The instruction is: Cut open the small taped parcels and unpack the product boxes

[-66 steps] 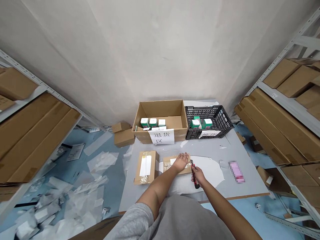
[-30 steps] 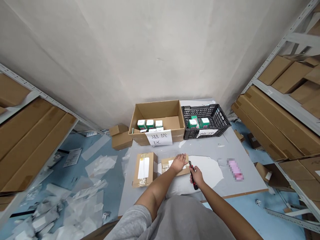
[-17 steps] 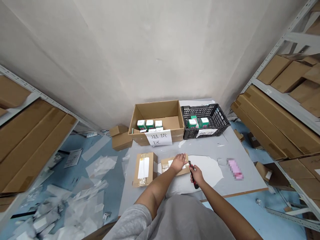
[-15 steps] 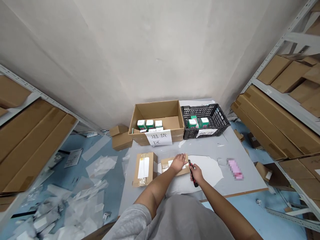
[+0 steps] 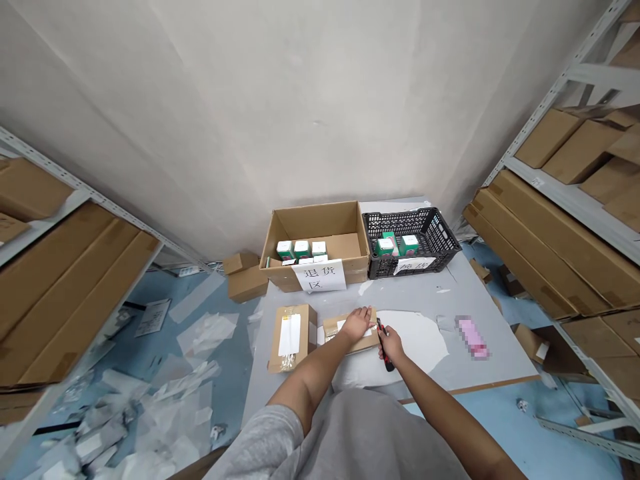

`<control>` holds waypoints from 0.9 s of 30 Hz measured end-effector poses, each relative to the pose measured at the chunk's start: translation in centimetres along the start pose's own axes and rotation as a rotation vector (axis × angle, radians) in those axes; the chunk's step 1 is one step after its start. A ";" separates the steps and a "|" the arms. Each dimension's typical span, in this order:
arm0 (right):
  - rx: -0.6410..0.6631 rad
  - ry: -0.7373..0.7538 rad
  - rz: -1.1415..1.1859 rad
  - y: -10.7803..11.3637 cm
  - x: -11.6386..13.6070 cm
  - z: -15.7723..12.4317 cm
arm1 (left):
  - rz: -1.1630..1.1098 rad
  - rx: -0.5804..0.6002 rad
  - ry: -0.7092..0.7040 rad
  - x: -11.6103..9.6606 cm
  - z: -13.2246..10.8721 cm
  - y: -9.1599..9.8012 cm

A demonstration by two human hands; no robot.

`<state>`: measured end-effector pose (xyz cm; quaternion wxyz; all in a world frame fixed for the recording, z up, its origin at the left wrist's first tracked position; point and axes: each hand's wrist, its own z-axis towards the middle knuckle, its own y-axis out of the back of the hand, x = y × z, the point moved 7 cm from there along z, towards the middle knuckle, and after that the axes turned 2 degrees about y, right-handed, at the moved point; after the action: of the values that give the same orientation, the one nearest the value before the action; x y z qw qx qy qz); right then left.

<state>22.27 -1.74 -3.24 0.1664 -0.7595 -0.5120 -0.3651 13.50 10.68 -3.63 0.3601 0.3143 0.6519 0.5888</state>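
Observation:
My left hand (image 5: 358, 323) lies flat, fingers stretched out, on top of a small taped cardboard parcel (image 5: 334, 329) in the middle of the grey table (image 5: 425, 297). My right hand (image 5: 391, 343) is closed around a red and black utility knife (image 5: 384, 341), whose tip sits at the parcel's right edge. The parcel rests partly on a white plastic mailer bag (image 5: 420, 337). A second taped cardboard parcel (image 5: 291, 337) with a white label lies just to the left.
At the table's back stand an open cardboard box (image 5: 316, 230) holding small green and white boxes and a black plastic crate (image 5: 410, 233) with similar ones. A pink item (image 5: 471, 337) lies at right. Shelves of flat cartons flank both sides; torn wrapping litters the blue floor.
My hands have stayed on the parcel and the knife, with the knife shifting slightly along the parcel's right edge. The view has drifted a little.

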 end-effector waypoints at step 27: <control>-0.066 0.221 -0.210 3.0 2.0 4.3 | -0.386 -0.070 0.036 0.0 -4.4 2.7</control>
<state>27.01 1.00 -4.39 0.1579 -0.6621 -0.5548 -0.4784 9.76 8.65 -0.72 0.4655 0.1602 0.6853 0.5366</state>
